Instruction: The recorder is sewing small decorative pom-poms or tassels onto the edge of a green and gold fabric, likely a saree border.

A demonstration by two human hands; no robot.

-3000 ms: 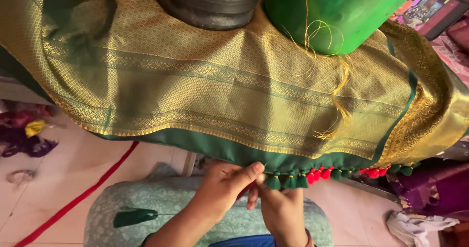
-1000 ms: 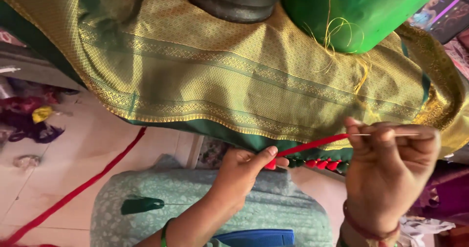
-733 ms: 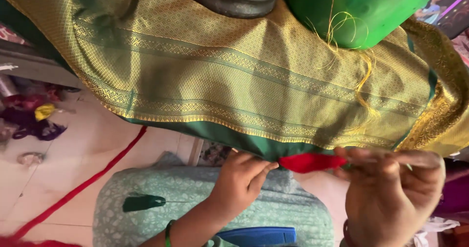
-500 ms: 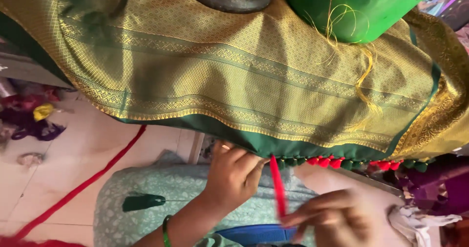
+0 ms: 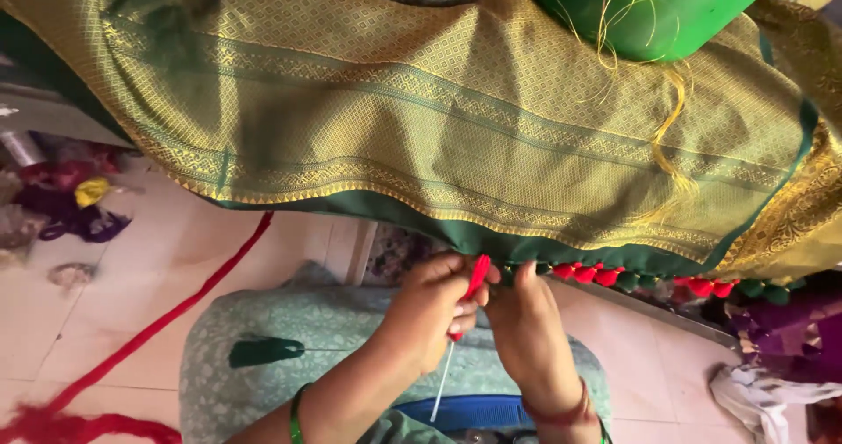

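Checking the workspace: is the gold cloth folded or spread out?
Spread out: the gold cloth drapes flat, green hem hanging above both hands.

I see both hands at the gold-green fabric (image 5: 456,137) hem: left hand (image 5: 430,308) pinching red thread (image 5: 476,277), right hand (image 5: 531,330) beside it, red tassels (image 5: 588,274) along the edge.

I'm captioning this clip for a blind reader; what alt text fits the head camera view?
Two bare hands, the left hand and the right hand, meet at the dark green hem of a gold and green brocade cloth, working red thread with a thin hook. Red and green tassels line the hem to the right. Red yarn trails across the tiled floor.
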